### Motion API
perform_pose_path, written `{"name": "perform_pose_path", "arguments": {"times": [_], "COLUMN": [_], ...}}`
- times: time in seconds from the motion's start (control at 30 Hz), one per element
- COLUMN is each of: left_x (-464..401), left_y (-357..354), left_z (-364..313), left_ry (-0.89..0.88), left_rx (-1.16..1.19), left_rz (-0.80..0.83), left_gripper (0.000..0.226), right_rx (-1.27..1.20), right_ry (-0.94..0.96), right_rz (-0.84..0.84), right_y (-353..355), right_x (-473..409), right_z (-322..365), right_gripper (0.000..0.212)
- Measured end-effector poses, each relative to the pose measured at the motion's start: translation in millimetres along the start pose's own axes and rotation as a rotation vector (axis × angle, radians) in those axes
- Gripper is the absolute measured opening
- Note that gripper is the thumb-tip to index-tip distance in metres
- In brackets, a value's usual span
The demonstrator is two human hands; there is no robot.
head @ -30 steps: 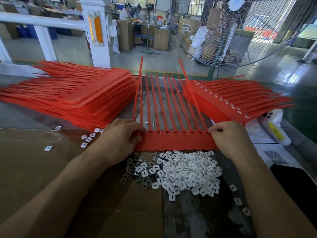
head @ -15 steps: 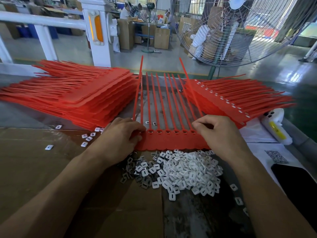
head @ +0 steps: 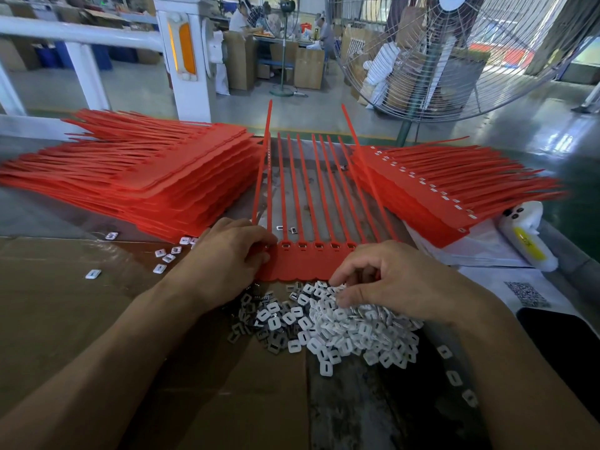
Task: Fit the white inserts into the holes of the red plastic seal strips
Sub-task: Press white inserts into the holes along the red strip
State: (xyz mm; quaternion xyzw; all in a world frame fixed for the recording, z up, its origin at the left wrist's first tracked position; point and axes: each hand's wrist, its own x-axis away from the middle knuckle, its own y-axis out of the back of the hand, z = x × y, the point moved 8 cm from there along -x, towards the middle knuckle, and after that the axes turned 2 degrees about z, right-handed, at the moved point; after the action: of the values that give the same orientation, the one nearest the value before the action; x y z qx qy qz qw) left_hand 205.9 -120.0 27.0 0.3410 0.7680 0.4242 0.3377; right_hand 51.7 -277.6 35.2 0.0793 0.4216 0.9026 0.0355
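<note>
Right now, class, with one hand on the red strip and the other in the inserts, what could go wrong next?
1. The right hand rakes the insert pile; it may scatter more, as strays already lie apart.
2. Only the left hand holds the strip, at one end, so it could skew during pressing.
3. Its long tails might snag the right stack.
</note>
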Motion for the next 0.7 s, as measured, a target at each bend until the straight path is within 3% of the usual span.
{"name": "perform_pose_path", "arguments": {"times": [0.17, 0.7], "left_x": [0.8, 1.4], "left_y": [0.6, 1.3], "left_z": [-5.2, -10.1], "left_ry": [-0.022, -0.085], "left_rx": [0.017, 0.037], "left_rz": [-0.017, -0.030], "left_gripper": [0.029, 0.021], "right_rx": [0.025, 0.049], "right_ry": [0.040, -0.016], "right_rz": [-0.019, -0.010], "right_y": [-2.3, -7.4], "right_x": [-2.1, 0.4], "right_z": [3.7, 8.0], "right_gripper": [0.009, 0.006]}}
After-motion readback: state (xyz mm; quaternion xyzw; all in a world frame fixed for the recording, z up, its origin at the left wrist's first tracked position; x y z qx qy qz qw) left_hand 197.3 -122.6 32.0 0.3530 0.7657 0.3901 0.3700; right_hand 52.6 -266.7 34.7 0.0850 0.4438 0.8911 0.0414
